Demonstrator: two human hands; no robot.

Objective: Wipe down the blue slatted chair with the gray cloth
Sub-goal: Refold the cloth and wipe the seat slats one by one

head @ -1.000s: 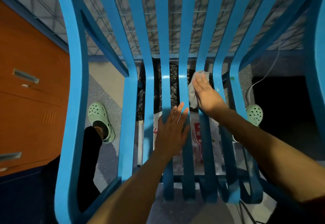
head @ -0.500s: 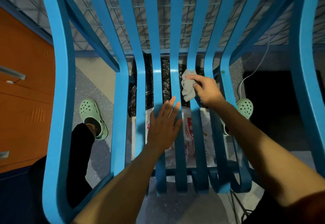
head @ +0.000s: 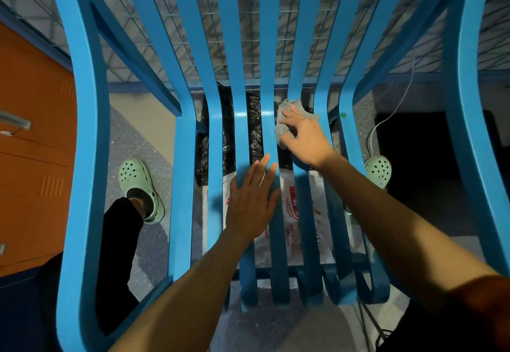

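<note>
Blue slatted chair fills frame, edges cut off. Right hand at center right grips gray cloth bunched against a slat, cloth mostly hidden under fingers. Left hand flat, fingers straight, pressing middle slats. Bags beneath slats hard to read.

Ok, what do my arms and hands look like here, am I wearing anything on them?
Both are bare: no gloves, rings or watch on the left hand or the right hand, and the forearms are uncovered. The left arm shows no sleeve within the frame; on the right arm, what looks like a dark reddish sleeve begins near the lower right corner.
</note>
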